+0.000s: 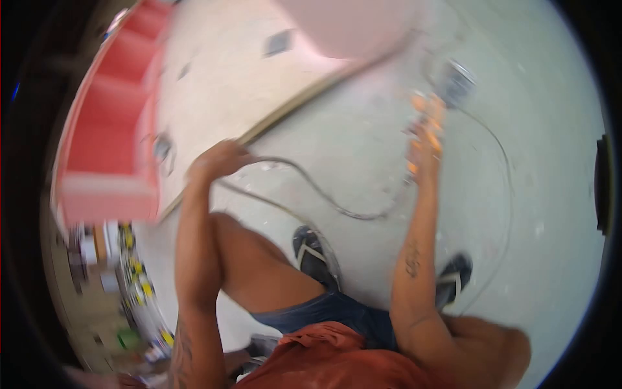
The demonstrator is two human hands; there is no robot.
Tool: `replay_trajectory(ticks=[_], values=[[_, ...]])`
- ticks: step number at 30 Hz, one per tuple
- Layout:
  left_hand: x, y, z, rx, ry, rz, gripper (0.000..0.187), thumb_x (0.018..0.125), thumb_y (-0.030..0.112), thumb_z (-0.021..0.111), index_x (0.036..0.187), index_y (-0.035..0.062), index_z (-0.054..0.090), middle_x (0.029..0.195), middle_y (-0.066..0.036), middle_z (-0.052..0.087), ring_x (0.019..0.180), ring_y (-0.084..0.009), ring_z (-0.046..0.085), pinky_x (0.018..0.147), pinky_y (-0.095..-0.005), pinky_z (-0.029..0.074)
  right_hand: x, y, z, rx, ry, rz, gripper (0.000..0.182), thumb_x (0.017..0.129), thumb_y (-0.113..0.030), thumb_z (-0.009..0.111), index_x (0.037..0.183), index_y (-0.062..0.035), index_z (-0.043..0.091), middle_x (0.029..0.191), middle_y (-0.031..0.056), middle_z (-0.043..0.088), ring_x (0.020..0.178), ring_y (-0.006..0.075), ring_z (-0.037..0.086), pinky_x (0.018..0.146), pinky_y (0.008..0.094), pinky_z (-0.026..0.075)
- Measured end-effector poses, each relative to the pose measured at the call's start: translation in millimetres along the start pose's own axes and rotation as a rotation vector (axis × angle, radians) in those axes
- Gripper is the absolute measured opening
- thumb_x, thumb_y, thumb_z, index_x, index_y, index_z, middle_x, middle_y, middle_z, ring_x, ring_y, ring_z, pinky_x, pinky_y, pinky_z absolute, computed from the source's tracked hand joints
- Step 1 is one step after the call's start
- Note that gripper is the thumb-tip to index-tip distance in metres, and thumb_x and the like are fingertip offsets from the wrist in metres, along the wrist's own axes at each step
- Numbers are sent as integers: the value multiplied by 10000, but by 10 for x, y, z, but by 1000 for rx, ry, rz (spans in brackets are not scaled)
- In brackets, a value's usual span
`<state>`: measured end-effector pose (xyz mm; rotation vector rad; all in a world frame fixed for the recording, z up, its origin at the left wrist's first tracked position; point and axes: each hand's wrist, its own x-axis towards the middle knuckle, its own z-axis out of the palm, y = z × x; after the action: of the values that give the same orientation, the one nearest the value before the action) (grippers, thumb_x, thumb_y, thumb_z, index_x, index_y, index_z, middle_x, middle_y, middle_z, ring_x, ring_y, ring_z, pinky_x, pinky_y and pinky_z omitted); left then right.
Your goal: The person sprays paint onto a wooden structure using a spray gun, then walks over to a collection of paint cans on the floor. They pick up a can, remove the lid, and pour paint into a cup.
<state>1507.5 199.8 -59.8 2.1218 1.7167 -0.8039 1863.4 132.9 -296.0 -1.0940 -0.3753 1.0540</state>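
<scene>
My left hand [222,159] is closed around a dark hose [291,165] close to the edge of a pale board. From there the hose curves over the floor towards my right hand [426,139], which grips a blurred orange and metal spray gun [414,165]. A shiny, blurred metallic cup [457,83] shows just beyond my right fingers.
A pink shelf unit [110,139] stands at the left. A rounded pink panel [353,23] lies at the top over the pale board [214,84]. A thin cable [508,175] loops at the right. Yellow-marked containers [138,275] sit at lower left. Sandalled feet rest on the floor.
</scene>
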Motion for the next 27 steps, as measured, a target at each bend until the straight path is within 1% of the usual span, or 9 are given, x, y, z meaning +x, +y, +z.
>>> replay_trajectory(ticks=[1,3,8,10,13,15,17,21,27], values=[[64,-104,64,5,16,16,456,962,457,568,1085,63,761,1087,-204,725,1001,-346,681,917,-434,509,69,72,-38,-36,42,28,256,974,-309,660,1140,-114,659,905,-4,682,514,20,373,442,220,295],[131,-211,164,-84,73,-14,457,934,474,606,1114,84,761,1077,-175,738,990,-324,688,913,-416,515,37,-68,86,-4,187,164,242,960,-284,666,1141,-126,641,896,-20,659,531,24,374,449,213,272],[66,-153,124,-163,102,-6,456,900,469,637,1081,70,763,1022,-180,737,937,-347,681,841,-434,518,19,-151,120,23,16,90,220,939,-332,689,1048,-147,641,812,-20,605,500,52,335,433,232,229],[105,-177,165,-183,121,-33,455,891,467,644,1072,67,763,1018,-178,737,924,-346,682,828,-438,519,-16,-196,158,-28,29,187,258,925,-386,701,993,-146,635,750,-23,553,475,65,313,419,241,219],[163,-257,209,-211,114,-35,442,891,453,644,1056,61,764,1001,-168,739,922,-343,680,820,-443,517,-228,-359,383,-61,18,157,291,917,-422,702,959,-144,628,705,-24,506,461,68,305,409,252,217],[165,-241,188,-160,78,-27,433,900,438,641,1036,45,761,973,-166,738,914,-341,680,805,-448,515,-217,-298,369,-79,-17,178,294,932,-408,688,974,-125,619,757,-7,552,460,59,305,406,242,221],[134,-230,163,-202,72,-40,428,903,429,647,1024,35,762,982,-158,738,926,-340,677,808,-453,514,-187,-216,364,-87,-162,81,300,960,-362,661,1094,-96,625,923,-7,619,468,49,304,409,219,218],[156,-217,151,-200,36,-60,427,908,421,654,1057,34,758,1035,-159,735,962,-347,672,832,-455,514,-282,-221,525,-148,-263,106,266,970,-328,658,1079,-89,616,918,-3,620,462,40,294,399,208,213],[54,-167,121,-169,-33,-70,445,922,436,655,1086,35,753,1067,-159,734,981,-341,680,841,-449,527,-459,-238,816,-282,-447,114,264,964,-303,681,1049,-64,605,804,-9,583,447,25,315,385,213,239]])
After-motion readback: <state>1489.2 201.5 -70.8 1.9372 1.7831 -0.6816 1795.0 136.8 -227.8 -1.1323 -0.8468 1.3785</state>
